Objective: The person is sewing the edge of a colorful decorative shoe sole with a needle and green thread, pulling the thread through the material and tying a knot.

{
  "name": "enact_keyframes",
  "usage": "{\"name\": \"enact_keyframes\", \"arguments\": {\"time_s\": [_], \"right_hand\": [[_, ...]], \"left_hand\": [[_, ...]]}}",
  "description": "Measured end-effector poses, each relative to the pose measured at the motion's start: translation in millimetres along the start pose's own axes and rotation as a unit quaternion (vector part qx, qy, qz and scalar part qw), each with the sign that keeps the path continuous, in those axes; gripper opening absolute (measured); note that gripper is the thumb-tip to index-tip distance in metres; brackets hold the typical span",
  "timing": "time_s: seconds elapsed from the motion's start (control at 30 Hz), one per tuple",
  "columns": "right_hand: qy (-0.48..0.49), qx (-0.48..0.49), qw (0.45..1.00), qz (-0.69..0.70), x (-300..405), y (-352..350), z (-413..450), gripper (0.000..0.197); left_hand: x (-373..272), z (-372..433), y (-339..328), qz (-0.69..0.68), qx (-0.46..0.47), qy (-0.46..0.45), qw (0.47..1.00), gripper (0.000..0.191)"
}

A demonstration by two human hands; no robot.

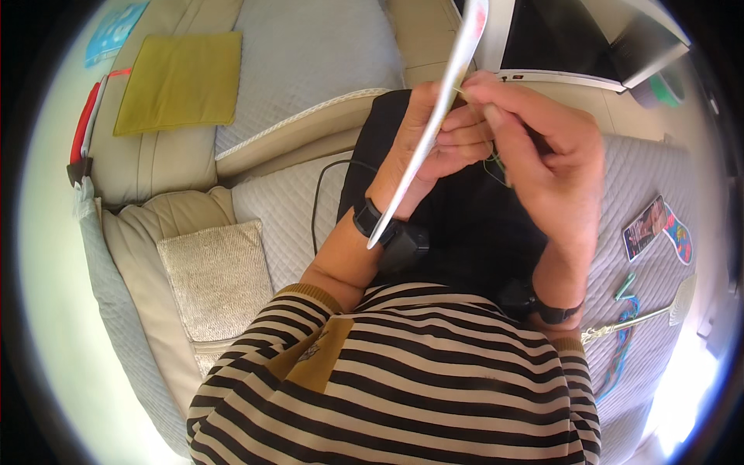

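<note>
A thin, stiff white piece (427, 136), seen nearly edge-on, slants upright above my lap, with pink-red patches near its top. My left hand (450, 154) grips it, thumb on one side and curled fingers on the other. Close to its right face, my right hand (558, 157) pinches a fine green thread (495, 157) between thumb and forefinger. A loop of that thread hangs below the fingers. Whether a needle is in the pinch I cannot tell. Black bands circle both wrists, and the black device (407, 247) sits by the left one.
On the quilted sofa cover (633, 174) at right lie a printed card (644, 228), a colourful insole-shaped piece (679, 235), a small green object (625, 286), coloured threads (625, 331) and a fly swatter (683, 299). Leftward are a woven cushion (218, 279), an olive cushion (180, 81) and a black cable (315, 203).
</note>
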State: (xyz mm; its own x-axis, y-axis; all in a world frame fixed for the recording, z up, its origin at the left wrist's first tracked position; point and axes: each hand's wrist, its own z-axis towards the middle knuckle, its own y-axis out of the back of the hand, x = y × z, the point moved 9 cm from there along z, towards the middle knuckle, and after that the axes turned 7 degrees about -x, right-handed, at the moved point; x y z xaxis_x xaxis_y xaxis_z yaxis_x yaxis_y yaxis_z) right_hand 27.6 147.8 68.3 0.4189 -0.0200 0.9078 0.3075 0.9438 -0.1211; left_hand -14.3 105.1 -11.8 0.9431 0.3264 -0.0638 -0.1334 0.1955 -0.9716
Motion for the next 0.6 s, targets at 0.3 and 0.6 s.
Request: {"name": "enact_keyframes", "arguments": {"time_s": [0.3, 0.6], "right_hand": [[-0.114, 0.007, 0.993, 0.003, -49, 19, 2, 0.015], [-0.03, -0.115, 0.99, -0.078, -58, 19, 11, 0.014]], "left_hand": [[-49, -22, -15, 0.396, -0.284, -0.165, 0.857, 0.029], [-68, -25, -4, 0.509, -0.305, -0.218, 0.775, 0.028]]}}
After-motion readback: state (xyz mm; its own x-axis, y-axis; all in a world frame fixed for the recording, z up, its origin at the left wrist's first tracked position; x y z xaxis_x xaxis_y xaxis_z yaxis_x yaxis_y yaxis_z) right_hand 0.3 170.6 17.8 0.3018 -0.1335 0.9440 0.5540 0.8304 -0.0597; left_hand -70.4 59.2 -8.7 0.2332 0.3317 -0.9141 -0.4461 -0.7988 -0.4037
